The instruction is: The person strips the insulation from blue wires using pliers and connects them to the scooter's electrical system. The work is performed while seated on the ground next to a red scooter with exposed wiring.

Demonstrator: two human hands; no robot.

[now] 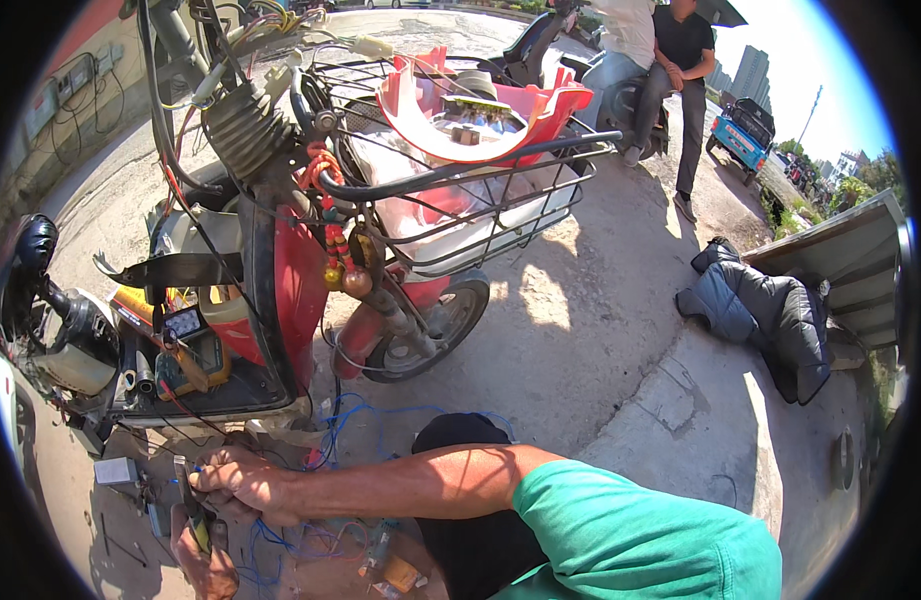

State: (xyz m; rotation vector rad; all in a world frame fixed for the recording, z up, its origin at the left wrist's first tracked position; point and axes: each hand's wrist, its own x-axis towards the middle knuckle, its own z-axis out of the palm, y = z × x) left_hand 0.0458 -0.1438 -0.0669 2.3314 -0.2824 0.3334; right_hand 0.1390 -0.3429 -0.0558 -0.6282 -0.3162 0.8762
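Note:
My left hand (205, 559) is at the lower left, closed around the yellow-and-dark handles of pliers (199, 531). The metal jaws point up, beside the fingertips of my right hand (243, 480). That hand reaches across from the right on a bare forearm in a green sleeve, its fingers pinched on a thin wire with a small blue part; the fingers hide most of it. Just above stands a red electric scooter (299, 292) with its front panels off and loose wiring. On its footboard lie a yellow-framed multimeter (214, 364), whose leads hang toward my hands, and a small LED lamp (182, 322).
Blue wires (269, 551) and a yellow-and-teal tool (400, 574) lie on the ground, with a small grey box (116, 471) at left. The scooter's wire basket (490, 225) holds a red plastic shell (535, 112). Two people are near another scooter behind. A padded jacket (768, 315) lies at right.

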